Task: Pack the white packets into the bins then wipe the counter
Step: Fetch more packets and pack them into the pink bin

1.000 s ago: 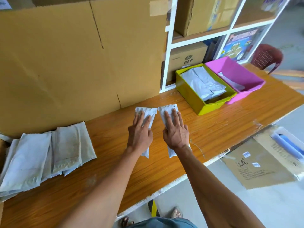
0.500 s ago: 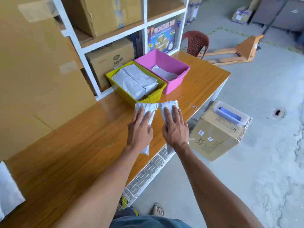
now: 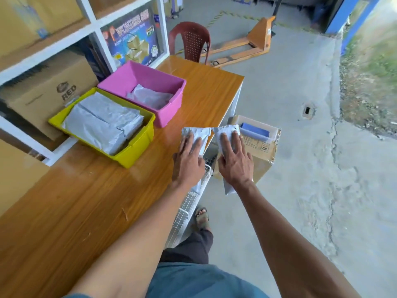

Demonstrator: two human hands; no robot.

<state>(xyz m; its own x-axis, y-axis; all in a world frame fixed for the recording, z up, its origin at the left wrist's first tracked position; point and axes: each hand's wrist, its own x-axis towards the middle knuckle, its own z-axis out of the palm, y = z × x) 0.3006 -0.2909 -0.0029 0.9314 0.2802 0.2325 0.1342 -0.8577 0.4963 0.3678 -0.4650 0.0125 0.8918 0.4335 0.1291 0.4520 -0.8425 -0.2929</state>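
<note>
My left hand (image 3: 189, 160) lies fingers-straight on top of a white packet (image 3: 198, 134) at the front edge of the wooden counter (image 3: 86, 201), and the packet's near end hangs past the edge. My right hand (image 3: 235, 162) holds a second white packet (image 3: 227, 131) in the air just beyond the counter edge, with its thumb hidden underneath. The yellow bin (image 3: 137, 155), left of my hands, is filled with white packets. Behind it, the pink bin (image 3: 169, 112) holds one or two packets.
White shelving (image 3: 94, 18) with cardboard boxes backs the counter on the left. An open cardboard box (image 3: 262, 147) sits on the floor below my right hand. A maroon plastic chair (image 3: 190, 43) and an orange pallet jack (image 3: 255, 41) stand beyond the counter's far end.
Both hands have travelled right along the counter with their packets, past the stack at the left. The right packet now hangs off the front edge instead of lying on the wood.
</note>
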